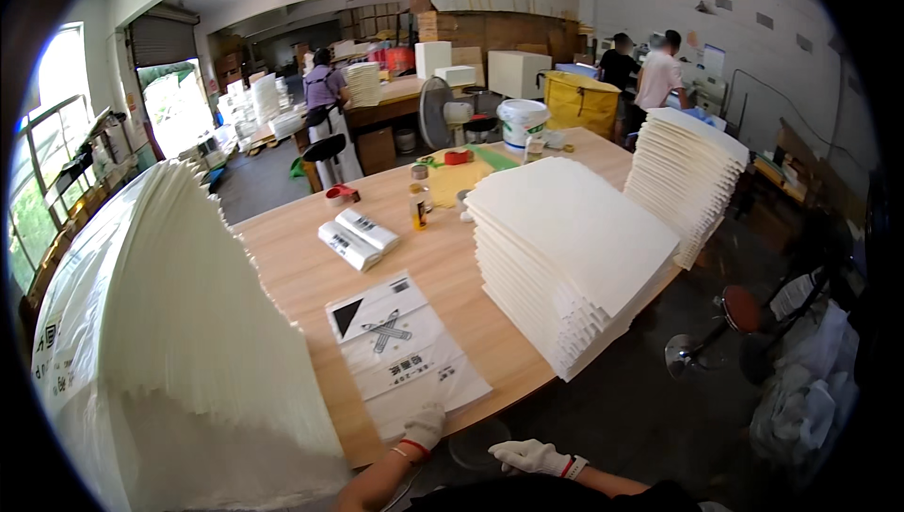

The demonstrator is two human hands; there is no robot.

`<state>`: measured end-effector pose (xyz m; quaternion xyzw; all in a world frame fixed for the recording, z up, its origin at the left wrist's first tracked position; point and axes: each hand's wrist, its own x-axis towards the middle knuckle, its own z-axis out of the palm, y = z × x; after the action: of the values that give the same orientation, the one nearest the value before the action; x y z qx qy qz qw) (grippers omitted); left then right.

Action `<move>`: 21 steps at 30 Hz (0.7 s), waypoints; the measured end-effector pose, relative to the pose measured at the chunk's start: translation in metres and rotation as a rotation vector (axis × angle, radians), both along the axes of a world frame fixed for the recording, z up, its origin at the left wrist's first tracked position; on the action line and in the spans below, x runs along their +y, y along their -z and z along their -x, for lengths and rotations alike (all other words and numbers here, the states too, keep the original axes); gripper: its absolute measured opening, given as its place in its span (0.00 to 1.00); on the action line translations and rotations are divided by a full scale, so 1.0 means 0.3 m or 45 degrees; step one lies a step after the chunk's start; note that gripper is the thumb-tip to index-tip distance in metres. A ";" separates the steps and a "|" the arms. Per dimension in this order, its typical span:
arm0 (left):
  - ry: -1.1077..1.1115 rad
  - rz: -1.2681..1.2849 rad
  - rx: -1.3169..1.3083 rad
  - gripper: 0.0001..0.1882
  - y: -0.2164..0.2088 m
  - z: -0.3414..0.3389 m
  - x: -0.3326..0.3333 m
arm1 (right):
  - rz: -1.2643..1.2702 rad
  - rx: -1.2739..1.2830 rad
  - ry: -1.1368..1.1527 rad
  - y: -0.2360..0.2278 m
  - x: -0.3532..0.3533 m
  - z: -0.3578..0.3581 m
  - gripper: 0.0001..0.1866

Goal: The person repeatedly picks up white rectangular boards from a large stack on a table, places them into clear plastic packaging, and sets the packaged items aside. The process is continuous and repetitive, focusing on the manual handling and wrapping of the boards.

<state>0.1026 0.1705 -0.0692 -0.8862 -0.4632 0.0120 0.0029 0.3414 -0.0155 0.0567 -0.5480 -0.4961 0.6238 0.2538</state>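
A printed white plastic bag [400,347] lies flat on the wooden table [301,230], its near end by the table's front edge. My left hand [426,425], in a white knit glove with a red cuff, is closed at that near end of the bag; its fingertips are hard to make out. My right hand [532,456], gloved the same way, hovers in front of the table edge with nothing in it, fingers stretched toward the left. To the right stands a tall stack of white sheets [574,239]. Another big stack, plastic-wrapped [179,324], rises at the left.
Behind the bag lie two white rolls [360,237], a red tape dispenser [343,194] and a yellow-labelled bottle [417,206]. A white bucket [523,124] and another sheet stack [687,173] stand farther back. A round stool [739,310] is at right. Several people work in the background.
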 end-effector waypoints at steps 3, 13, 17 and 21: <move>0.114 0.046 -0.072 0.11 0.070 0.055 0.051 | 0.029 -0.005 0.103 0.029 -0.018 -0.019 0.26; -0.496 0.831 -0.701 0.15 -0.332 0.131 0.139 | 0.019 0.244 0.082 0.131 0.383 0.176 0.26; -0.431 0.843 -0.800 0.13 -0.251 0.189 0.201 | -0.098 0.289 0.233 0.066 0.553 0.330 0.26; -0.397 0.866 -0.865 0.06 -0.346 0.178 0.249 | -0.275 -0.186 0.203 0.245 0.728 0.305 0.24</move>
<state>0.0494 0.2453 0.0344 -0.7111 -0.5346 -0.1267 -0.4387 0.2498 0.2029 -0.0167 -0.5991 -0.5326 0.5031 0.3231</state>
